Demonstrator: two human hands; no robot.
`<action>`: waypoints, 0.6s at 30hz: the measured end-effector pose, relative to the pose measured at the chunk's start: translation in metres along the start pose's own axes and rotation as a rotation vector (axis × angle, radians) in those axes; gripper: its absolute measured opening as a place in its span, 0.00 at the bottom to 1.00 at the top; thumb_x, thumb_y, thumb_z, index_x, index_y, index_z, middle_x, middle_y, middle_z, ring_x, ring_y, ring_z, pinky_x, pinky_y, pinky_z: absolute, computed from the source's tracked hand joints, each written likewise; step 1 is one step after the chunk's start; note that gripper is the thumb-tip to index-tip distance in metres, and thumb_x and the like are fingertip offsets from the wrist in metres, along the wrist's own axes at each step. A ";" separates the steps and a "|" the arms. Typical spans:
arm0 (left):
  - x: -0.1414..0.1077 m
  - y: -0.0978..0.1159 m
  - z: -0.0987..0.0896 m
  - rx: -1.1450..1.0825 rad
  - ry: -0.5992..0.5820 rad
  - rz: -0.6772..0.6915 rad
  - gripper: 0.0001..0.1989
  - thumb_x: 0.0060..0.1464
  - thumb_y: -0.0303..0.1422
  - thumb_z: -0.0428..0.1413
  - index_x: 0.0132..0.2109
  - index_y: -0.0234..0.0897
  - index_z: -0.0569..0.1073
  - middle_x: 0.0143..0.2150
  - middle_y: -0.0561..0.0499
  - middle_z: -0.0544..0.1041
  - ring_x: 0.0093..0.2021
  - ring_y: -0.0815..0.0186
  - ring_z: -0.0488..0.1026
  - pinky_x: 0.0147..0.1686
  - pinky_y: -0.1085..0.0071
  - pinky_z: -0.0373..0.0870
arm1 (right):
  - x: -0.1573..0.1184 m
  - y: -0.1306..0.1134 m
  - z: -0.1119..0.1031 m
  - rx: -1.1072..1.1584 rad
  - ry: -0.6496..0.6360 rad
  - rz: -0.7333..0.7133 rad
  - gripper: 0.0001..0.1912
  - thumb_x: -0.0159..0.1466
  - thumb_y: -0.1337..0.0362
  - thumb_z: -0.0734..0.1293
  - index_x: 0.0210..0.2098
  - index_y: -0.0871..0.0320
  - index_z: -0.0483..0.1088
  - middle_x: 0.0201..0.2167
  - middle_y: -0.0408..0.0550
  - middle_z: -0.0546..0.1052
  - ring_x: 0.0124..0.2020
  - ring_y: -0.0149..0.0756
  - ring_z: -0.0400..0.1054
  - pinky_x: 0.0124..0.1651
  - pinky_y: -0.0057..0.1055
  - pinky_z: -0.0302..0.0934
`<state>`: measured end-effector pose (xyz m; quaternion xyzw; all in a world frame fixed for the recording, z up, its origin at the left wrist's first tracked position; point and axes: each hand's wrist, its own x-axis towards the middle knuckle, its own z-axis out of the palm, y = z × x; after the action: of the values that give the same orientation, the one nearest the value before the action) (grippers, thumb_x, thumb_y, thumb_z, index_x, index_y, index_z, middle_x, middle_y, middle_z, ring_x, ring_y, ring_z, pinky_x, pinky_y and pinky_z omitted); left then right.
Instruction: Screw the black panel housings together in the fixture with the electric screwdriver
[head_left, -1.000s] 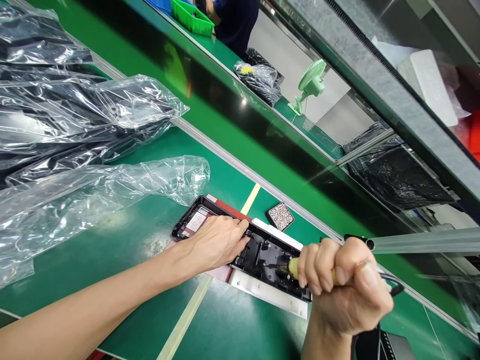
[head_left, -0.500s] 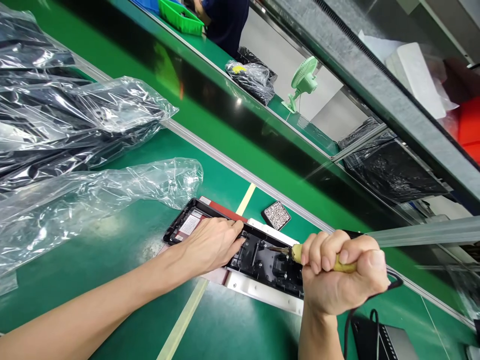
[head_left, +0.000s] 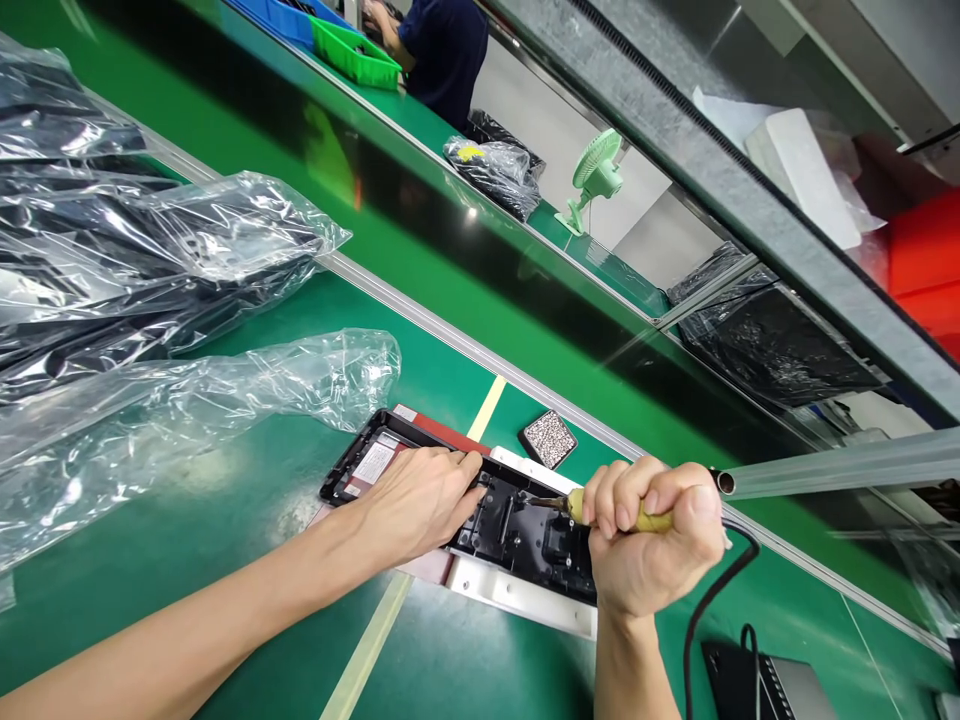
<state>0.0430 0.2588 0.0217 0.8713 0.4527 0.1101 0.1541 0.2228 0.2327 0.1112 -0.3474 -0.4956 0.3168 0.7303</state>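
Note:
In my right hand (head_left: pixel 652 535) is a soldering iron (head_left: pixel 576 505) with a yellow handle, fingers wrapped around it. Its metal tip points left, at the inside of a long black plastic housing (head_left: pixel 536 535). Across the middle of that housing lies my left hand (head_left: pixel 427 505), with bent fingers gripping it; what lies under the fingertips is hidden. The housing rests in a white fixture (head_left: pixel 517 600) on a reddish board (head_left: pixel 431 568). A white label (head_left: pixel 375 462) shows at the housing's left end.
Plastic-wrapped black parts (head_left: pixel 172 240) and a clear bag (head_left: pixel 322 370) lie at left. A speckled pad in a black holder (head_left: pixel 549 438) sits behind the fixture. A black cord (head_left: pixel 694 610) hangs at right beside a grey-black device (head_left: pixel 795 685). A co-worker (head_left: pixel 450 60) is across the line.
My right hand and the soldering iron have shifted slightly left, and the tip is further left over the housing. My left hand keeps its place on the housing. The view has shifted slightly.

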 end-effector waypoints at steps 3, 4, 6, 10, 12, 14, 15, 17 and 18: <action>0.000 0.001 -0.001 0.001 0.000 0.002 0.11 0.68 0.35 0.45 0.39 0.38 0.68 0.31 0.47 0.78 0.32 0.52 0.79 0.27 0.65 0.64 | 0.001 0.002 0.001 0.009 -0.015 0.017 0.17 0.70 0.62 0.59 0.24 0.56 0.61 0.15 0.35 0.61 0.12 0.25 0.54 0.14 0.25 0.57; 0.000 0.001 -0.002 0.002 -0.001 0.002 0.11 0.68 0.35 0.45 0.39 0.38 0.68 0.31 0.47 0.78 0.32 0.52 0.79 0.27 0.65 0.64 | 0.001 0.002 0.002 0.006 -0.020 0.017 0.17 0.71 0.62 0.59 0.24 0.56 0.61 0.15 0.35 0.61 0.12 0.25 0.54 0.14 0.24 0.57; 0.000 0.001 -0.002 0.007 -0.008 -0.001 0.11 0.68 0.35 0.45 0.39 0.38 0.68 0.31 0.47 0.78 0.32 0.52 0.79 0.27 0.65 0.64 | 0.003 0.004 0.003 -0.002 -0.025 0.024 0.18 0.71 0.61 0.61 0.24 0.56 0.60 0.15 0.35 0.61 0.13 0.25 0.54 0.14 0.24 0.57; 0.000 -0.001 -0.002 0.017 -0.019 -0.006 0.12 0.68 0.36 0.46 0.38 0.37 0.69 0.31 0.46 0.79 0.32 0.54 0.79 0.27 0.66 0.64 | 0.007 0.007 0.006 0.003 -0.043 0.067 0.18 0.72 0.59 0.62 0.25 0.56 0.60 0.16 0.34 0.62 0.14 0.24 0.55 0.15 0.23 0.57; 0.000 -0.001 -0.004 0.011 -0.022 -0.004 0.12 0.68 0.37 0.45 0.38 0.37 0.69 0.31 0.46 0.79 0.32 0.55 0.79 0.28 0.67 0.63 | 0.008 0.009 0.007 0.008 -0.050 0.079 0.18 0.72 0.58 0.63 0.26 0.56 0.59 0.17 0.34 0.63 0.14 0.24 0.56 0.16 0.23 0.56; 0.000 -0.001 -0.006 -0.003 -0.040 -0.010 0.12 0.69 0.36 0.46 0.38 0.38 0.69 0.31 0.47 0.80 0.31 0.56 0.79 0.28 0.67 0.62 | 0.009 0.010 0.007 0.010 -0.062 0.096 0.18 0.72 0.58 0.63 0.27 0.56 0.59 0.17 0.34 0.63 0.15 0.24 0.57 0.17 0.22 0.55; 0.000 0.000 -0.008 -0.013 -0.051 -0.017 0.12 0.69 0.36 0.45 0.38 0.38 0.69 0.31 0.48 0.79 0.31 0.57 0.78 0.28 0.68 0.62 | 0.009 0.011 0.007 0.004 -0.075 0.104 0.18 0.72 0.58 0.62 0.27 0.56 0.60 0.18 0.34 0.64 0.15 0.24 0.58 0.18 0.23 0.55; 0.000 0.001 -0.013 -0.044 -0.055 -0.035 0.12 0.69 0.35 0.44 0.37 0.39 0.68 0.30 0.49 0.79 0.30 0.59 0.77 0.29 0.68 0.61 | 0.009 0.011 0.006 -0.027 -0.106 0.101 0.18 0.73 0.59 0.61 0.27 0.56 0.61 0.19 0.36 0.66 0.17 0.25 0.60 0.21 0.24 0.57; 0.000 0.003 -0.016 -0.065 -0.043 -0.049 0.13 0.70 0.35 0.43 0.37 0.39 0.67 0.30 0.50 0.78 0.29 0.60 0.77 0.29 0.68 0.60 | 0.009 0.011 0.005 -0.053 -0.118 0.090 0.18 0.73 0.59 0.61 0.27 0.56 0.62 0.20 0.37 0.67 0.19 0.26 0.62 0.24 0.26 0.59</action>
<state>0.0400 0.2602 0.0378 0.8566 0.4669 0.1019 0.1946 0.2195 0.2472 0.1080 -0.3694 -0.5298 0.3561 0.6753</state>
